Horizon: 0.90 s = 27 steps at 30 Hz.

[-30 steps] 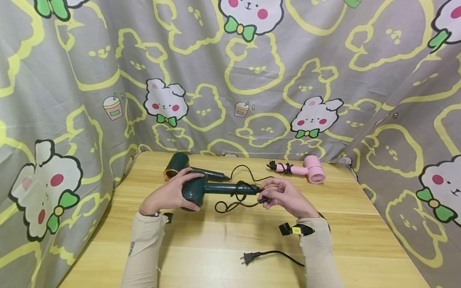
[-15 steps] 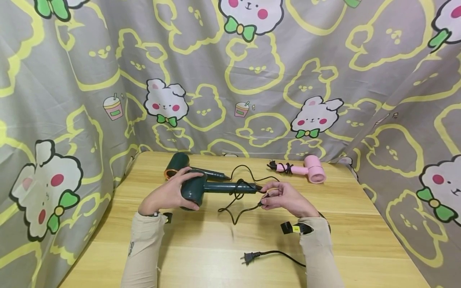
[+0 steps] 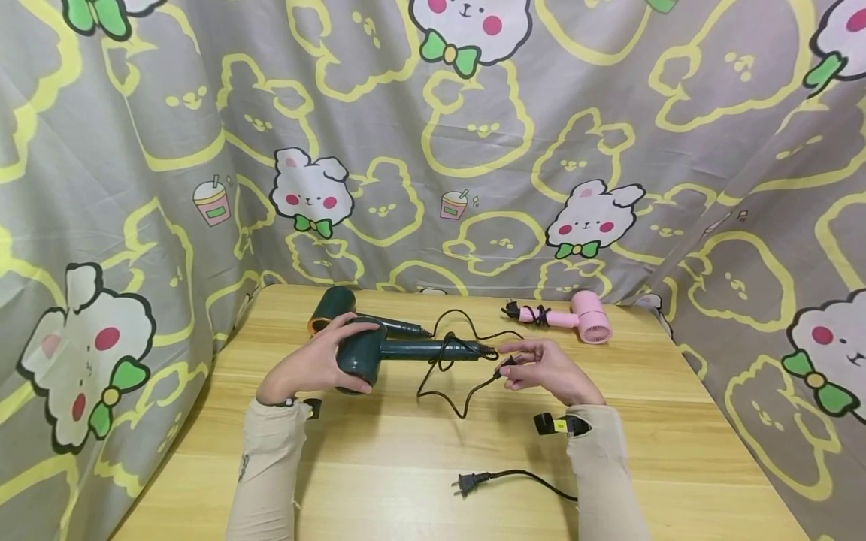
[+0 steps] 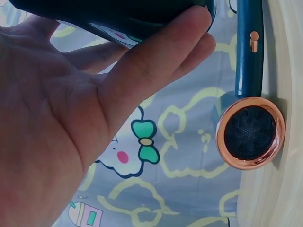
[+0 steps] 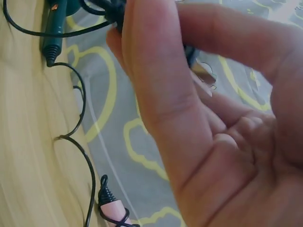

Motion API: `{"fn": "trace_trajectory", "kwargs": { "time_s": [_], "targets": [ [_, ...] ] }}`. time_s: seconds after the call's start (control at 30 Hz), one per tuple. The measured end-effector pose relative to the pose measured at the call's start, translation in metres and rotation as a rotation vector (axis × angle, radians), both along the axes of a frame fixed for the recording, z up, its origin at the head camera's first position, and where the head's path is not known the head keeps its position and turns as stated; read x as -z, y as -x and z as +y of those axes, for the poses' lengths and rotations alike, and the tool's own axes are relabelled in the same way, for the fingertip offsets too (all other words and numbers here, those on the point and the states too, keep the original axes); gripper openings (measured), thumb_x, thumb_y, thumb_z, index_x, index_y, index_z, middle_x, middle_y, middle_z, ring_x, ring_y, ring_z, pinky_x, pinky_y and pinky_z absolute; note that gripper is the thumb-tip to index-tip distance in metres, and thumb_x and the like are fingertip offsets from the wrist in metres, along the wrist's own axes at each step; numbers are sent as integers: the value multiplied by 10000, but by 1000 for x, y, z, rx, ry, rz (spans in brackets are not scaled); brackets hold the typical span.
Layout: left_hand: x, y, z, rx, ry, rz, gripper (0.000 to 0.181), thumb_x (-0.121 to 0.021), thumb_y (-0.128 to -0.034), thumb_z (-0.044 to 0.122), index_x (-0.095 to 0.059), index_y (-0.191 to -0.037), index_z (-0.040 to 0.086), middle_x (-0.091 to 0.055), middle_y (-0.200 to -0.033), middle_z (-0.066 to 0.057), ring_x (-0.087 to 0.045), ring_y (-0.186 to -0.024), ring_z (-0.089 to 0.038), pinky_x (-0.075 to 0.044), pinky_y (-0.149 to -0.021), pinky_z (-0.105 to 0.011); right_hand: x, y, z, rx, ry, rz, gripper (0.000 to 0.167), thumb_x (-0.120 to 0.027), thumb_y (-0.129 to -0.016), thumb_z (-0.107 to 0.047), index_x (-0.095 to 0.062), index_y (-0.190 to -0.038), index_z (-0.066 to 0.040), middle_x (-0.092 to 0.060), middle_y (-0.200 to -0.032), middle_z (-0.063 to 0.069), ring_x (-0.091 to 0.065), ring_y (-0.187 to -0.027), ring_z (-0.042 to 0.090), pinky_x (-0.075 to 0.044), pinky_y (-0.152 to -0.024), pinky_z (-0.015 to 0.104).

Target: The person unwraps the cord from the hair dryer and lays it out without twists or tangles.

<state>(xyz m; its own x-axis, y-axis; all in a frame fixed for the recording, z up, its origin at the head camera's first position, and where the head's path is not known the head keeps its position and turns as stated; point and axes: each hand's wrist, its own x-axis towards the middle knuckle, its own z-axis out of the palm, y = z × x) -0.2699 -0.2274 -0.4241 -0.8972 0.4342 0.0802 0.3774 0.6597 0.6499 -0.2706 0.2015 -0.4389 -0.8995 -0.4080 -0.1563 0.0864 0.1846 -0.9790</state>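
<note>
A dark green hair dryer (image 3: 361,353) is held at its head by my left hand (image 3: 307,368), fingers over the top and thumb below. Its handle (image 3: 426,350) points right, with black cord (image 3: 449,347) looped round the handle's end. My right hand (image 3: 544,370) pinches the end of that cord just right of the handle, and a slack bend hangs between. In the left wrist view the dryer head (image 4: 109,14) lies against my left hand (image 4: 85,94). The right wrist view has my right hand (image 5: 189,109) with black cord (image 5: 71,34) at its fingertips.
Behind the held dryer lies a second green dryer (image 3: 334,304) with a copper ring, its cord running right. A pink dryer (image 3: 588,317) lies at the back right. A black two-pin plug (image 3: 471,482) rests on the wooden table (image 3: 392,481) in front. Patterned curtains surround it.
My right hand has shifted slightly right, drawing the cord end away from the handle. The cord's bend has opened from a small loop into a wider angle. My left hand has moved slightly left with the dryer.
</note>
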Motion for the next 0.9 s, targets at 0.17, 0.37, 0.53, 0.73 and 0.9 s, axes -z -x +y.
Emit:
{"fn": "trace_trajectory", "kwargs": {
  "time_s": [0.17, 0.37, 0.53, 0.73, 0.9],
  "targets": [
    [-1, -1, 0, -3, -1, -6, 974, -986, -640, 443, -538, -1493, 303, -253, -1668, -181, -441, -1395, -512, -504, -993, -604, 6, 3, -1, 62, 27, 27, 366, -740, -903, 16, -623, -1220, 155, -776, -988, 73, -773, -848, 149, -624, -834, 343],
    [-2, -1, 1, 0, -5, -3, 992, -984, -619, 485, -544, -1489, 304, -265, -1664, -178, -436, -1404, -511, -504, -993, -601, 7, 5, -2, 151, 127, 2, 81, -699, -957, -15, -702, -1032, 17, -751, -973, 23, -774, -895, 162, -611, -885, 344],
    [-4, -1, 3, 5, -1, 0, 993, -985, -619, 481, -544, -1491, 302, -267, -1664, -178, -428, -1412, -519, -505, -992, -603, 8, 6, -2, 207, 153, -10, 174, -634, -1004, -15, -659, -1143, 86, -741, -1009, 31, -768, -894, 141, -608, -880, 302],
    [-4, -1, 6, 14, 5, -20, 995, -984, -616, 490, -540, -1490, 320, -249, -1672, -173, -421, -1418, -536, -510, -987, -605, 11, 9, -3, 262, 179, -2, 278, -621, -995, 36, -594, -1245, 156, -757, -1008, 58, -766, -899, 114, -605, -878, 276],
    [-2, 0, 8, 29, 8, -12, 996, -985, -615, 490, -541, -1489, 312, -266, -1659, -191, -419, -1418, -526, -510, -983, -605, 14, 11, -6, 331, 179, 33, 254, -635, -967, 73, -586, -1210, 130, -752, -940, 8, -767, -901, 114, -602, -905, 308]
  ]
}}
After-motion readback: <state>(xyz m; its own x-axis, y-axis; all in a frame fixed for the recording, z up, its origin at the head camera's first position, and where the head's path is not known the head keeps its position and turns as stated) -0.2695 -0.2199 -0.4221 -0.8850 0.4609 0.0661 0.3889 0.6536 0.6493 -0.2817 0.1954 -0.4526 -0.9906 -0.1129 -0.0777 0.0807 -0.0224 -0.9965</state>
